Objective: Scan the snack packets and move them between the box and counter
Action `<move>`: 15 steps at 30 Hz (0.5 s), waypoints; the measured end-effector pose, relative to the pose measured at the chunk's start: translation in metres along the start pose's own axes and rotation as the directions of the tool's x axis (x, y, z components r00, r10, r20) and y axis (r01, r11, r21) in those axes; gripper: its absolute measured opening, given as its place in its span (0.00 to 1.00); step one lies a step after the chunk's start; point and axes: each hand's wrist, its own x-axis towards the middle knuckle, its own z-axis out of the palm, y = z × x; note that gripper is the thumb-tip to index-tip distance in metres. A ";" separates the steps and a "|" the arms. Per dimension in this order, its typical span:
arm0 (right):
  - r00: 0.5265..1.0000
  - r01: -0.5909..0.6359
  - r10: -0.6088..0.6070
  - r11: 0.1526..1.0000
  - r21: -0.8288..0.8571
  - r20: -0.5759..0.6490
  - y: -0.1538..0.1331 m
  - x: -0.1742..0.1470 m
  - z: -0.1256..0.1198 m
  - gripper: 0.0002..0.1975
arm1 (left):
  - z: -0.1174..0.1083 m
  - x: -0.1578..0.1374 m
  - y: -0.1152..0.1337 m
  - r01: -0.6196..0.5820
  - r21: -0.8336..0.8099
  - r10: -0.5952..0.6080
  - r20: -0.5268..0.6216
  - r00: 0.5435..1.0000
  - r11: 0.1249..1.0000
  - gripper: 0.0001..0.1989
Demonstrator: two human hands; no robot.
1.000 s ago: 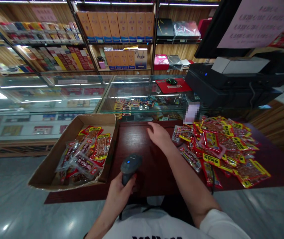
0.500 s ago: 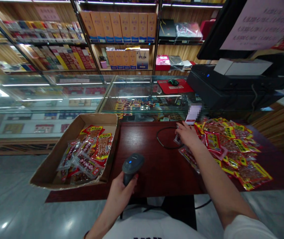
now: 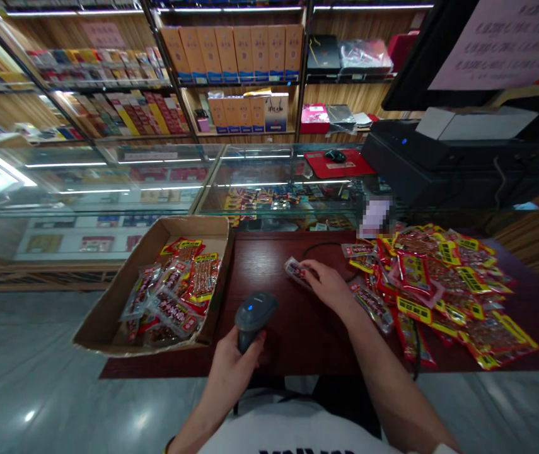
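My left hand is wrapped round the handle of a dark grey barcode scanner, its head tilted up over the front of the table. A clear snack packet with a dark red label is pinched in my right hand, just above the wooden tabletop. Part of that packet is hidden by my fingers. To the right lies a heap of red and yellow snack packets. One clear packet rests at the heap's near left edge. On the left, a cardboard box holds several similar packets.
A phone with a blurred screen stands at the table's back edge. Behind runs a glass display counter with a mouse on a red mat. A black printer-like machine and a monitor are at right. A cable crosses the tabletop.
My right hand has drawn back from beside the phone toward the table's middle, bringing a clear snack packet with it. My left hand keeps the barcode scanner in nearly the same place.
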 end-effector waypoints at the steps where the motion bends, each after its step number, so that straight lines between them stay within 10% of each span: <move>1: 0.999 -0.033 0.033 0.999 0.037 -0.005 0.000 -0.003 0.007 0.14 | 0.000 0.000 0.001 0.007 -0.001 -0.007 0.002 1.000 1.000 0.16; 15: 0.993 -0.120 0.106 0.928 0.352 0.059 0.020 -0.019 0.026 0.11 | 0.002 0.001 -0.005 -0.034 0.034 0.031 0.077 0.997 0.999 0.10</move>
